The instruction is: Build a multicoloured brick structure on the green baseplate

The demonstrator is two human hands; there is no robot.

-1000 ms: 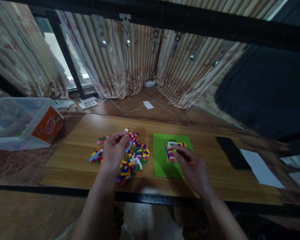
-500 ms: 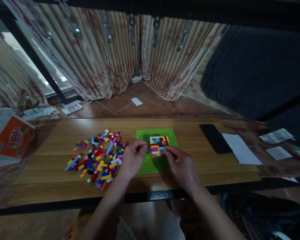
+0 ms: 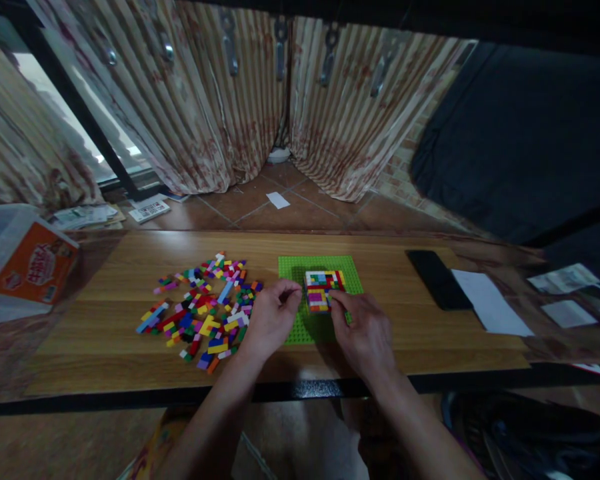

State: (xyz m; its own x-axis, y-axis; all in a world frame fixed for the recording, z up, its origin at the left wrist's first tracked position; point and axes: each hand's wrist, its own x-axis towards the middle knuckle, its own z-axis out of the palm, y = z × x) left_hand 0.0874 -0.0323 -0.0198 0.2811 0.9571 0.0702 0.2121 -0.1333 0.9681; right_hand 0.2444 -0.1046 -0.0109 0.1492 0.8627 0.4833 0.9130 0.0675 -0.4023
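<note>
A block of multicoloured toy bricks [image 3: 318,291] stands on a green studded baseplate [image 3: 347,267]. My right hand [image 3: 363,327] is over the block's right side, its thumb and forefinger pinched close to the top; whatever they grip is too small or hidden to name. Just left of the block, my left hand [image 3: 275,313] hovers by the baseplate's left edge. Its fingers curl with the fingertips and thumb together, and I cannot make out anything between them. A pile of loose toy bricks [image 3: 207,325] in many colours spreads over the table to the left of that hand.
The wooden table [image 3: 95,320] has a dark front edge. On its right lie a black phone-like slab [image 3: 437,280] and a white paper sheet [image 3: 493,303]. A clear plastic tub [image 3: 10,233] with an orange label stands at the left. Curtains [image 3: 190,107] hang behind.
The whole view has shifted slightly, moving the table rightward in the picture. My right fingers have moved a little over the block's right side. The left hand stays curled beside it.
</note>
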